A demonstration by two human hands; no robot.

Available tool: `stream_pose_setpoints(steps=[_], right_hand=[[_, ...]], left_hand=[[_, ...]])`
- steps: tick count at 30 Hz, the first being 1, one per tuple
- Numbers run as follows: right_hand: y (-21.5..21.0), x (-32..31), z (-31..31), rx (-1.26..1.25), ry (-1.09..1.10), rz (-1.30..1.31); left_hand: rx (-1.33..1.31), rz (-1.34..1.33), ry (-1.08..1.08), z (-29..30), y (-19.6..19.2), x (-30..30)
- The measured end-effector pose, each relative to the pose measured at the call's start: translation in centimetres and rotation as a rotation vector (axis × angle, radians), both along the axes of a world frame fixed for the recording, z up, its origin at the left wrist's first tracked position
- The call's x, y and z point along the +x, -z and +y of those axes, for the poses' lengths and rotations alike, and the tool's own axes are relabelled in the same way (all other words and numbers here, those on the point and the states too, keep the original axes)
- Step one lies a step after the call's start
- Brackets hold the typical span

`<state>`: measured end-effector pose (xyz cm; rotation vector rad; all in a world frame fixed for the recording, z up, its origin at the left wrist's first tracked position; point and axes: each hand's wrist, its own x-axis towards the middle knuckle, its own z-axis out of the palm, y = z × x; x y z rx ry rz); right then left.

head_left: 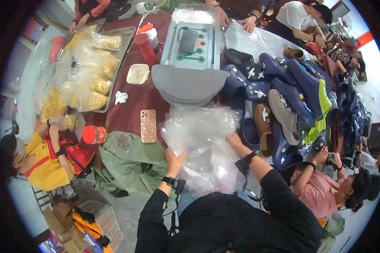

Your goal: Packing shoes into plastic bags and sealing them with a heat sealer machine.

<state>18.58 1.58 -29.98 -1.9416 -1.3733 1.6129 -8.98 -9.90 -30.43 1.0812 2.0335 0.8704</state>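
A loose stack of clear plastic bags (202, 143) lies across my lap and against the front of a grey machine. My left hand (175, 162) grips the stack at its left edge, thumb on top; the other fingers are partly hidden by the film. At the right edge, my right hand (236, 142) has its fingers closed on the plastic. The grey machine (189, 80) has a curved front shelf and a dark panel on top. A phone in a pink patterned case (148, 126) lies left of the bags.
Dark blue clogs (297, 71) and other shoes crowd the table's right side. To the left are a tray (124, 40) with bags of yellow pieces, a white dish (138, 74), a red-lidded jar (93, 135) and green cloth (133, 162). Other people sit around the table.
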Motion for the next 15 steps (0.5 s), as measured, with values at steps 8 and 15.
stream_pose_setpoints(steps=[8, 15], right_hand=[[-2.9, -1.2, 0.6, 0.031, -0.185, -0.359], [-5.4, -0.8, 2.3, 0.082, -0.597, -0.702]], left_hand=[[-0.407, -0.876, -0.138, 4.4, -1.1, -5.8], [-0.171, -0.442, -0.245, 9.3, -2.1, -2.7]])
